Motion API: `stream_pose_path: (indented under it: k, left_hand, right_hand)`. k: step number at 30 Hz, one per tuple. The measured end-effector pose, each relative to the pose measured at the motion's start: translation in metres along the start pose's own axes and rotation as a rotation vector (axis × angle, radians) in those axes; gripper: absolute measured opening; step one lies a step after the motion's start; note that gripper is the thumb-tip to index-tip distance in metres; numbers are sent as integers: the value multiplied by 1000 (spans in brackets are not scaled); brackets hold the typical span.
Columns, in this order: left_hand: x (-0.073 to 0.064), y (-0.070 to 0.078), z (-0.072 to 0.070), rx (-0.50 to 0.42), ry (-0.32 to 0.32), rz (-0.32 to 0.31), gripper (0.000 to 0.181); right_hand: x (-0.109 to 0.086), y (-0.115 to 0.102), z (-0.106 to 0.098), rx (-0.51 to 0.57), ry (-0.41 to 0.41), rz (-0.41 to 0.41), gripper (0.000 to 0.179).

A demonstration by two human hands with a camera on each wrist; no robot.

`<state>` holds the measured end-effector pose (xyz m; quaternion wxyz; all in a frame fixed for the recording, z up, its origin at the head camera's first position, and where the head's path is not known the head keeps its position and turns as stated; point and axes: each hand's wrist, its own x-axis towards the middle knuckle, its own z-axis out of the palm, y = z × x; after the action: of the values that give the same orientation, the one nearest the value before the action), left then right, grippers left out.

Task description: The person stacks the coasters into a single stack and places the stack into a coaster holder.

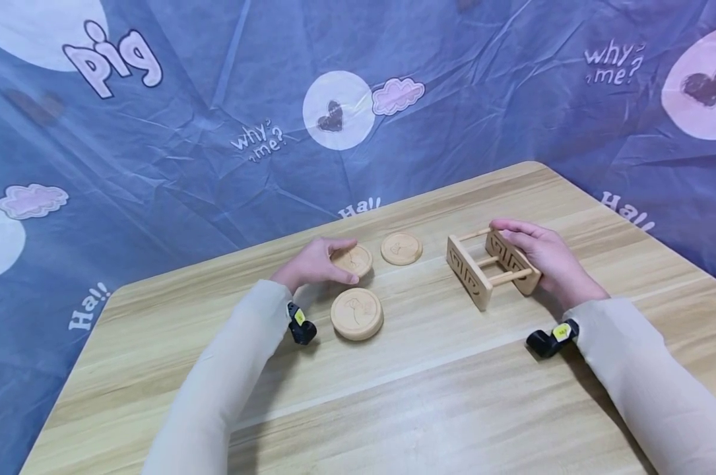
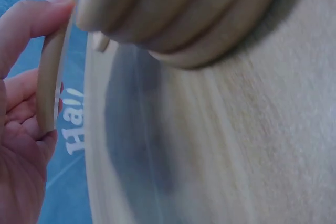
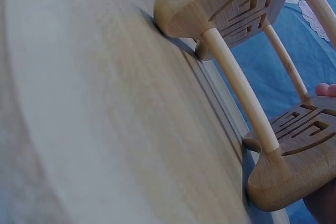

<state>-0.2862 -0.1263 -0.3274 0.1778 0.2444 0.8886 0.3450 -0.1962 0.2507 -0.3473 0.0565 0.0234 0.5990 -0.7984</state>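
My left hand [image 1: 319, 262] pinches a round wooden coaster [image 1: 356, 259] by its edge, thumb on the near side. In the left wrist view that coaster [image 2: 50, 74] is seen edge-on, raised off the table. Just nearer to me sits a stack of coasters [image 1: 358, 315] with a carved top; its layered sides fill the top of the left wrist view. Another coaster [image 1: 402, 249] lies flat farther back. On the right stands a wooden coaster rack [image 1: 468, 274], two carved end panels joined by dowels. My right hand [image 1: 548, 257] grips its right panel [image 3: 310, 135]; most of that hand is hidden in the right wrist view.
A light wood-grain table [image 1: 423, 402] carries everything. Its back edge meets a blue printed cloth [image 1: 470, 112] that hangs behind and at the sides. Both wrists wear small black cameras [image 1: 301, 324].
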Motion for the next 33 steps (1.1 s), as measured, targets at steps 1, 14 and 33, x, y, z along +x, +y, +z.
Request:
stream_pose_path:
  k: [1,14,33]
  left_hand:
    - [-1,2,-1,-3,10,-1,86]
    - [-18,22,-7,-77,75,-13,86]
    - [-55,45,24,-134,228,-129,86]
  right_hand:
    - [0,0,0,-2,2,2,18]
    - [0,1,0,-7,0,-4,18]
    - [0,2,-1,-4,-17,-6,18]
